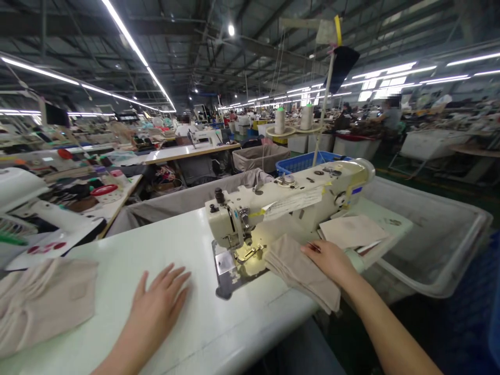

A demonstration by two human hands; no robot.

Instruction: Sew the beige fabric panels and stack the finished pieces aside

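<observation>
My left hand [158, 302] is over the pale tabletop [187, 338], left of the sewing machine [281, 200], fingers spread and nothing in them. My right hand [330, 260] is closed at the right of the machine, over a folded stack of beige fabric pieces [300, 268]. A small dark thin object [314, 248] shows between its fingers, too small to name. The stack lies beside the lit needle area [250, 252] and hangs over the table's front edge. A beige sewn garment piece [50, 302] with a pocket-like patch lies at the far left.
More beige panels [353, 230] lie by the machine's right end. Thread cones [280, 121] stand on a rack behind. A white bin [441, 250] sits at the right, a grey cloth-lined bin [167, 208] and a blue basket [297, 162] beyond the table.
</observation>
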